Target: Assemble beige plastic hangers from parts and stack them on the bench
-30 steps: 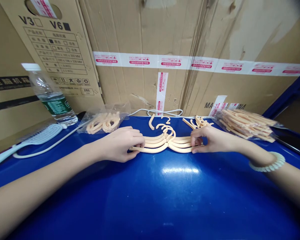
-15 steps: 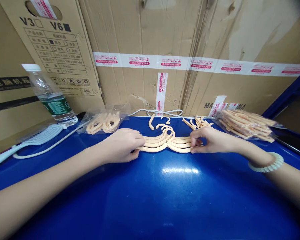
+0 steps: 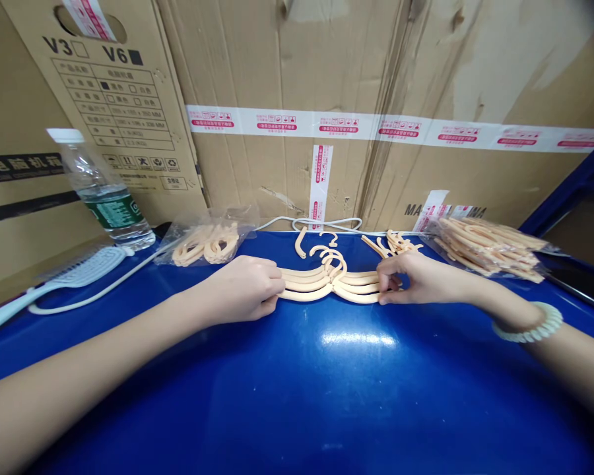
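Observation:
Several beige clothes hangers (image 3: 304, 287) lie nested on the blue table, their curved hooks bunched at the centre and pointing away from me. My left hand (image 3: 250, 288) is closed around the left ends of the hangers, its fingertips partly hidden. At the right ends, my right hand (image 3: 410, 277) pinches the hangers between thumb and fingers. Just beyond the hooks lie a loose curved beige piece (image 3: 301, 243) and a small loose hook (image 3: 329, 238).
Behind the hands are a clear bag of beige parts (image 3: 205, 243), loose beige pieces (image 3: 393, 243) and a bigger bag of hangers (image 3: 490, 245). A water bottle (image 3: 113, 204) and a pale hairbrush (image 3: 86, 269) are at left. Cardboard boxes (image 3: 287, 175) wall the back; a white cable (image 3: 321, 223) runs along them.
Very little differs. My left hand has closed slightly more at the left ends, with its thumb tucked closer; the right hand and hangers stay nearly in place.

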Demonstrator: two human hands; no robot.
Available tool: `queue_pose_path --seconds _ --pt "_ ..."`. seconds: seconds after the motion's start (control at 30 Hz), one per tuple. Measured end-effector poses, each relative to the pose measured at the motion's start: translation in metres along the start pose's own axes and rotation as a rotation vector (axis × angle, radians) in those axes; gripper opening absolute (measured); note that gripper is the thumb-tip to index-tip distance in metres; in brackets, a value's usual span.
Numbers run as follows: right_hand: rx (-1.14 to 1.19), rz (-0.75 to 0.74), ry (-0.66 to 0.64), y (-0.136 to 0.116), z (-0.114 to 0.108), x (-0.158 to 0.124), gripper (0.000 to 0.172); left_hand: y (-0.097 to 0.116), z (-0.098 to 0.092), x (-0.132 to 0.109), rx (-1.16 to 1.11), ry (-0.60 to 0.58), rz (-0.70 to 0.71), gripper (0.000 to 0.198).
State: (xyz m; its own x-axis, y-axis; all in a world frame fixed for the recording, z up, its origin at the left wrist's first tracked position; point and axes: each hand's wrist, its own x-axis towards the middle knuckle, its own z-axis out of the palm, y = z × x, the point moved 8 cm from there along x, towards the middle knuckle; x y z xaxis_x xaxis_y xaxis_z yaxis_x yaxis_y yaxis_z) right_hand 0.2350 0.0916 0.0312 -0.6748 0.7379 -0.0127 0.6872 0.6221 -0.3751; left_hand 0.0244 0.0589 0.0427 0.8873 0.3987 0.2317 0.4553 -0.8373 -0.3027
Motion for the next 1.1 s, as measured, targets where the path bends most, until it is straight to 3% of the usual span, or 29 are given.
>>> queue_pose_path --seconds 1.1 --pt "-0.007 0.01 -0.005 0.0002 0.0 -0.0005 0.024 0.0018 0.0021 -0.0013 -0.07 0.01 0.048 0.026"
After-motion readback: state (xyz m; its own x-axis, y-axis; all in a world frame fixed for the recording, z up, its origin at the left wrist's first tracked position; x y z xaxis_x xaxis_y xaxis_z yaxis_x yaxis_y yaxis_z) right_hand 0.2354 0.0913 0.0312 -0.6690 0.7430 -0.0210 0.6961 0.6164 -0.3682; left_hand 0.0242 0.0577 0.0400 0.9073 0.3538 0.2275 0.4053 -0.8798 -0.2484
